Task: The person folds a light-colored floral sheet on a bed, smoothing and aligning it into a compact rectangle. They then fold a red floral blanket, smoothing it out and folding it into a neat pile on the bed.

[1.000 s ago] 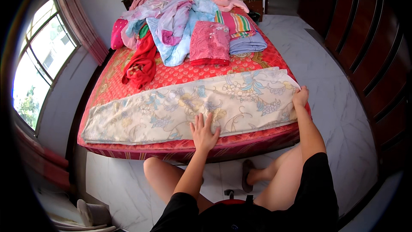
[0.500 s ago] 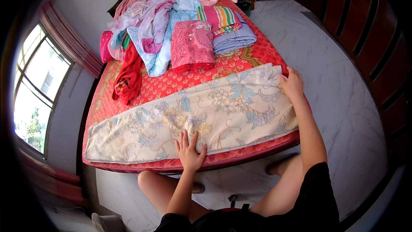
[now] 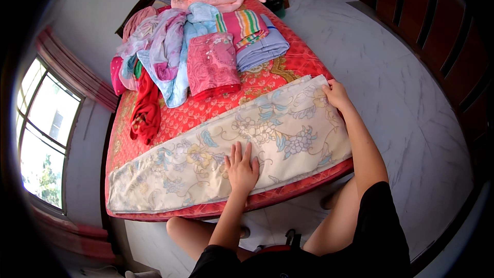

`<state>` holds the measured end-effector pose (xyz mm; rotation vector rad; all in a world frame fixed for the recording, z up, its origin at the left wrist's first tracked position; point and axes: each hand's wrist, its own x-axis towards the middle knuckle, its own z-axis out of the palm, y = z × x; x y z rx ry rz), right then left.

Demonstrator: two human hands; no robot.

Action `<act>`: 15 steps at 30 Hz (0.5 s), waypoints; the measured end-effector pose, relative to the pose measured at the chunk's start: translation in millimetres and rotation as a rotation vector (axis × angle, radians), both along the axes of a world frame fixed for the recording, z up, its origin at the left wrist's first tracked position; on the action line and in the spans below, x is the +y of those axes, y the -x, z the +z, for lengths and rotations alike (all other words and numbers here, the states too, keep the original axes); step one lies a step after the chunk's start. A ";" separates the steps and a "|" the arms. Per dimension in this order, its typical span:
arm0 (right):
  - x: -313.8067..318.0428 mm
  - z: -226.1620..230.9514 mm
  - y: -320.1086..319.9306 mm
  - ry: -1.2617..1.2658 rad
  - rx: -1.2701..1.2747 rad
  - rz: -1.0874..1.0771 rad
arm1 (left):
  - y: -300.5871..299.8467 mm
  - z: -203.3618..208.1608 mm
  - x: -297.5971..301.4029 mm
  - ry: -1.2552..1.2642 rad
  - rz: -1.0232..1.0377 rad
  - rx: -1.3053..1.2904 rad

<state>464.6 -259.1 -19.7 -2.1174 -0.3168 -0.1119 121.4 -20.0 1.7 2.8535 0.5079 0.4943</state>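
Observation:
A long, folded cream sheet (image 3: pixel 288 139) with blue, yellow and grey flowers lies across the near end of the bed. My left hand (image 3: pixel 242 170) rests flat on it near the front edge, fingers stretched out. At its far right corner, my right hand (image 3: pixel 336 94) pinches the cloth, the fingertips partly hidden behind the edge. Under the sheet, the red patterned bed cover (image 3: pixel 288 83) shows along the front and beyond the far fold.
Beyond the sheet lie a folded pink cloth (image 3: pixel 213 64), a striped towel (image 3: pixel 244 27), a folded blue-grey cloth (image 3: pixel 263 49), a red cloth (image 3: pixel 146 110) and a loose pile. A window (image 3: pixel 49 134) is at left, a dark wooden wardrobe (image 3: pixel 411 20) at right.
My left hand has slid to the right along the sheet, still flat. My right hand's fingers have drawn together on the far right corner. The whole view has shifted slightly.

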 end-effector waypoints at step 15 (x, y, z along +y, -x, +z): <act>-79.5 50.0 97.2 0.043 0.589 0.272 | 4.7 -11.0 -10.7 -0.003 0.021 -0.065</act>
